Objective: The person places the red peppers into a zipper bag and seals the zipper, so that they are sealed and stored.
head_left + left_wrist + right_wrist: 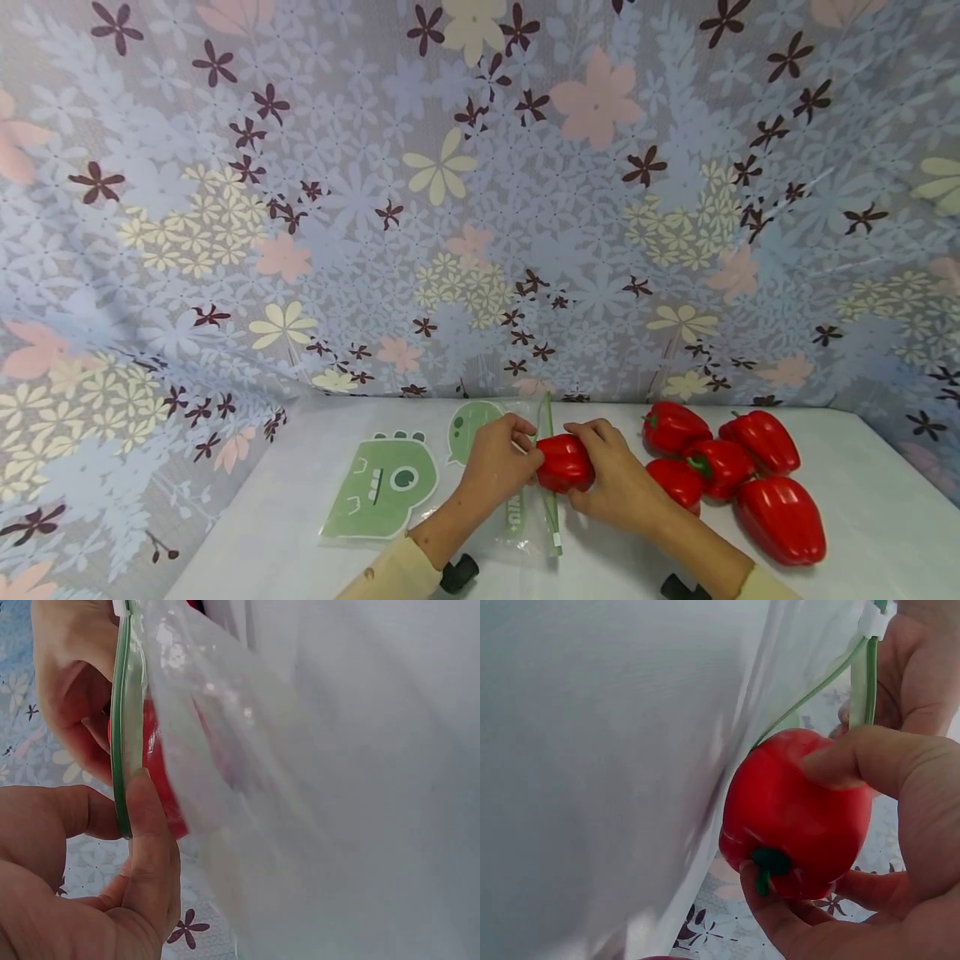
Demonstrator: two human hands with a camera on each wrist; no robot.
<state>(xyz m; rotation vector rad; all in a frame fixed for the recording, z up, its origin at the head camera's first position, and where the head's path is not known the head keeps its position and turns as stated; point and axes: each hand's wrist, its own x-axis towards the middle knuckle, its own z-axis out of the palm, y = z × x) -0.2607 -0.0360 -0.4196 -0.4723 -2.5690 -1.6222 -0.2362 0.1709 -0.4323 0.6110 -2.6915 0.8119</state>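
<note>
A clear zip bag (386, 492) with a green one-eyed monster print lies on the white table, its green zip edge (120, 727) facing right. At the bag's mouth, my left hand (491, 462) pinches that edge between thumb and fingers. My right hand (618, 483) grips a red bell pepper (799, 814) with a short green stem. In the left wrist view, part of the pepper (154, 750) shows behind the clear film, within the parted mouth. A white slider (871, 621) sits at one end of the zip.
Several more red bell peppers (782, 518) lie grouped on the right side of the white table (592, 567). A floral cloth (480, 208) hangs behind the table and along its left side. Black objects (459, 573) are near both wrists.
</note>
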